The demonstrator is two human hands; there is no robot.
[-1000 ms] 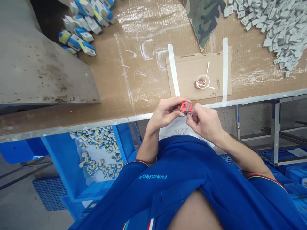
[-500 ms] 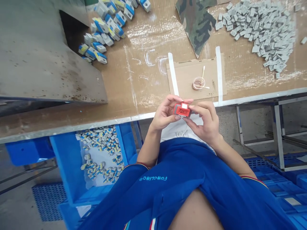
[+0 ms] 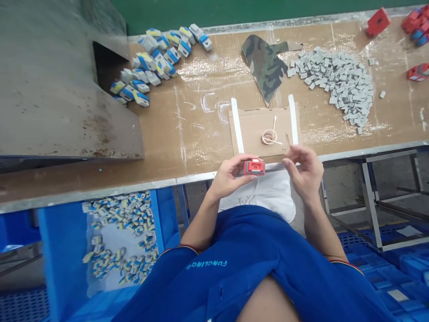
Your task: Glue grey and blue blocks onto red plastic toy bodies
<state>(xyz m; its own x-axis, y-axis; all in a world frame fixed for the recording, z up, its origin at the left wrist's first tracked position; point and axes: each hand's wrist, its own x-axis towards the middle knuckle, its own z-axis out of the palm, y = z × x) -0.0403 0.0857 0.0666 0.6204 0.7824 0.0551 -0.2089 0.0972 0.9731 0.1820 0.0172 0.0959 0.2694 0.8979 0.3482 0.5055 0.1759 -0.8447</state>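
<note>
Lifting away from the red plastic block [image 3: 254, 167], the right hand [image 3: 304, 170] is opening, its fingers spread and loosely curved in the air near the block, touching nothing. The left hand [image 3: 229, 176] is staying closed on the block, pinching it between thumb and fingers just over the metal-edged front of the counter [image 3: 201, 134]. The block is chunky and squarish, with a smooth, hard-looking shell and a small recessed window on its upward face.

Beyond the hands, a flat cardboard sheet [image 3: 261, 129] is lying on the counter's rippled brown surface between two strips of white tape [image 3: 236, 125]. A small clear ring-shaped cup [image 3: 269, 137] is sitting on the sheet, with thin white swabs [image 3: 274, 127] poking out of it. Farther along, a crumpled camouflage cloth [image 3: 264, 67] is lying beside a loose heap of small grey tags [image 3: 335, 87]. Blue-and-yellow pieces [image 3: 154, 62] are scattered near a stained steel hopper [image 3: 56, 89], and more red blocks [image 3: 378, 22] are sitting at the far right of the counter. Below the counter, a blue plastic crate [image 3: 63, 255] lined with whitish film is holding more of the blue-and-yellow pieces.
</note>
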